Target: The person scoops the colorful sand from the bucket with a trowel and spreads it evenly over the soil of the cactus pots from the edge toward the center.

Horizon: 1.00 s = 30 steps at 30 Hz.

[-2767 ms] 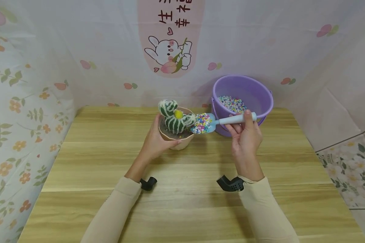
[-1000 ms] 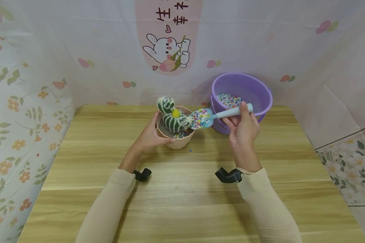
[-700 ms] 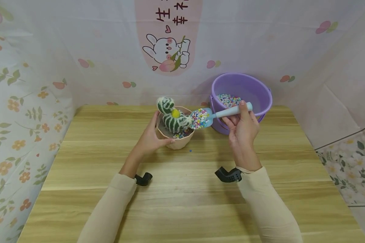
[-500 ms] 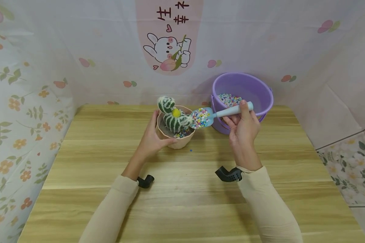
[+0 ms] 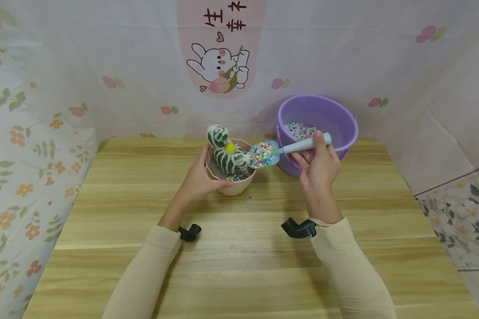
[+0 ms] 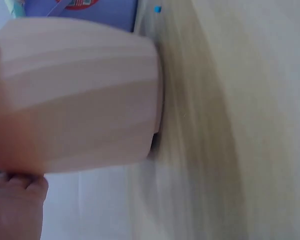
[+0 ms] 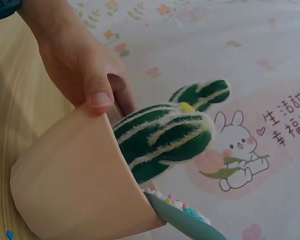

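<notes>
My left hand (image 5: 201,177) grips the side of a beige pot (image 5: 234,187) that holds a green felt cactus (image 5: 227,155) with a yellow dot, and some coloured pebbles lie inside the pot. My right hand (image 5: 318,164) holds the handle of a light blue scoop (image 5: 281,149) full of coloured pebbles (image 5: 262,154), with its blade over the pot's right rim. The right wrist view shows the pot (image 7: 75,185), the cactus (image 7: 165,135), the left hand's thumb (image 7: 97,90) on the rim and the scoop blade (image 7: 185,220). The left wrist view shows the pot wall (image 6: 75,95) up close.
A purple bucket (image 5: 343,119) with coloured pebbles stands behind the scoop at the back right of the wooden table (image 5: 239,257). One blue pebble (image 5: 249,197) lies on the table in front of the pot. Patterned cloth walls surround the table.
Pebbles have dropped from the scoop into the pot, and one has landed on the table. The scoop has tilted slightly toward the pot; the left hand keeps its hold.
</notes>
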### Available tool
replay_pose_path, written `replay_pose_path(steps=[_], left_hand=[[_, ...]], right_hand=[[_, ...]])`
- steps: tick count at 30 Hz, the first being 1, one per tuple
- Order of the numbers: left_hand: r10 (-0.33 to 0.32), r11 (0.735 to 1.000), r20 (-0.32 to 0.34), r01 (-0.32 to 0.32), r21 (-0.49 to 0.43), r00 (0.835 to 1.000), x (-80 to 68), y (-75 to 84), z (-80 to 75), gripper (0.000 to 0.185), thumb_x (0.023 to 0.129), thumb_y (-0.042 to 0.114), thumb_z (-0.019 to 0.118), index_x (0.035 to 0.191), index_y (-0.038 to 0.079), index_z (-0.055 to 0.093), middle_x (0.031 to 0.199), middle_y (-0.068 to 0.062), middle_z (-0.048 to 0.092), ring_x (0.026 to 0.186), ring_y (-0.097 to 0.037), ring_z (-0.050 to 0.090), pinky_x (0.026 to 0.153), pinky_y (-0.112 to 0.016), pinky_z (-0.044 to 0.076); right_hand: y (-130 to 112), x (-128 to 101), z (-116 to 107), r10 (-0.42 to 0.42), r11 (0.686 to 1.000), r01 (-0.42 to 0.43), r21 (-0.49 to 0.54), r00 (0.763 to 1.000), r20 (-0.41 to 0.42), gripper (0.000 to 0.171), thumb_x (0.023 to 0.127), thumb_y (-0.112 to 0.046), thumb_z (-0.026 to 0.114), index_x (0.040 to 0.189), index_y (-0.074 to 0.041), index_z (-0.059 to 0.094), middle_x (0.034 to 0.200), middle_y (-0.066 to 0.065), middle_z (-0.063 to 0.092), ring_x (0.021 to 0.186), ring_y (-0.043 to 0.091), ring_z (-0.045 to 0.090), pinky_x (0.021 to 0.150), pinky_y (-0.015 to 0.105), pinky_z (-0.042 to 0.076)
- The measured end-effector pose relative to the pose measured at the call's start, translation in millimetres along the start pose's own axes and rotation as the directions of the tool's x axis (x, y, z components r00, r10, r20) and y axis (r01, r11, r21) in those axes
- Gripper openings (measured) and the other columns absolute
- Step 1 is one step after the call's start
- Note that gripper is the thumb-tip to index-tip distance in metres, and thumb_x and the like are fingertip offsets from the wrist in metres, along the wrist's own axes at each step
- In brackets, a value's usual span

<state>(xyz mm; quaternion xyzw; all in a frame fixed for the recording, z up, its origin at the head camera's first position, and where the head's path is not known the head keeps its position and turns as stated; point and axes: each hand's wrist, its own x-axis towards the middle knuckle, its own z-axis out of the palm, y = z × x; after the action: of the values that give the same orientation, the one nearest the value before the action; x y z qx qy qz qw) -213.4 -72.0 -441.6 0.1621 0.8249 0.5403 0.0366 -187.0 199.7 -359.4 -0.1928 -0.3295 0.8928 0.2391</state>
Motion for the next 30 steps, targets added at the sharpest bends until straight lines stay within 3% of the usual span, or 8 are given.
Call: replay_pose_path(steps=[6, 15, 21, 26, 30], left_hand=[[0.007, 1.0, 0.076, -0.005, -0.028, 0.997, 4.1, -0.9, -6.5, 0.124, 0.064, 0.037, 0.092, 0.157, 0.022, 0.012, 0.159, 0.0, 0.023, 0.145, -0.02, 0.024, 0.117, -0.046, 0.023], [0.034, 0.996, 0.139, -0.022, -0.086, 0.99, 11.2, -2.6, -13.8, 0.122, 0.065, 0.025, 0.092, 0.157, 0.02, 0.013, 0.16, 0.002, 0.02, 0.146, -0.017, 0.021, 0.118, -0.043, 0.02], [0.012, 0.997, 0.161, 0.001, -0.076, 0.987, 10.9, -2.9, -17.4, 0.123, 0.066, 0.025, 0.092, 0.157, 0.022, 0.01, 0.161, 0.001, 0.018, 0.146, -0.019, 0.02, 0.118, -0.046, 0.019], [0.019, 0.993, 0.161, 0.0, -0.117, 0.987, 8.2, -5.6, -16.5, 0.12, 0.069, 0.021, 0.09, 0.158, 0.019, 0.009, 0.162, -0.001, 0.016, 0.147, -0.019, 0.018, 0.119, -0.042, 0.018], [0.009, 0.989, 0.169, 0.017, -0.149, 0.986, 7.1, -8.2, -14.3, 0.118, 0.072, 0.021, 0.088, 0.158, 0.017, 0.007, 0.163, -0.001, 0.012, 0.148, -0.02, 0.016, 0.119, -0.04, 0.016]], right_hand=[[1.3, -0.3, -1.2, -0.017, 0.999, 0.017, -0.033, 1.0, 0.011, 0.031, 0.084, -0.019, 0.077, 0.105, 0.002, 0.067, 0.071, 0.01, 0.062, 0.06, 0.022, 0.07, 0.07, 0.044, 0.056], [1.2, -1.0, -0.4, -0.032, 0.999, 0.032, -0.014, 0.999, 0.012, 0.031, 0.083, -0.018, 0.078, 0.103, 0.002, 0.067, 0.072, 0.01, 0.062, 0.057, 0.021, 0.068, 0.07, 0.044, 0.056], [0.4, -2.6, 1.3, -0.03, 0.999, 0.03, -0.036, 1.0, 0.004, 0.03, 0.085, -0.018, 0.077, 0.104, 0.003, 0.066, 0.073, 0.01, 0.064, 0.055, 0.021, 0.067, 0.068, 0.043, 0.056], [-1.1, -2.7, 3.2, -0.029, 0.999, 0.029, -0.047, 1.0, -0.004, 0.028, 0.084, -0.018, 0.077, 0.103, 0.001, 0.068, 0.072, 0.01, 0.063, 0.058, 0.022, 0.068, 0.069, 0.044, 0.056], [-3.0, -2.0, 3.5, -0.037, 0.998, 0.037, -0.059, 0.999, 0.0, 0.031, 0.084, -0.019, 0.078, 0.104, 0.002, 0.068, 0.073, 0.011, 0.063, 0.06, 0.023, 0.069, 0.062, 0.04, 0.058]])
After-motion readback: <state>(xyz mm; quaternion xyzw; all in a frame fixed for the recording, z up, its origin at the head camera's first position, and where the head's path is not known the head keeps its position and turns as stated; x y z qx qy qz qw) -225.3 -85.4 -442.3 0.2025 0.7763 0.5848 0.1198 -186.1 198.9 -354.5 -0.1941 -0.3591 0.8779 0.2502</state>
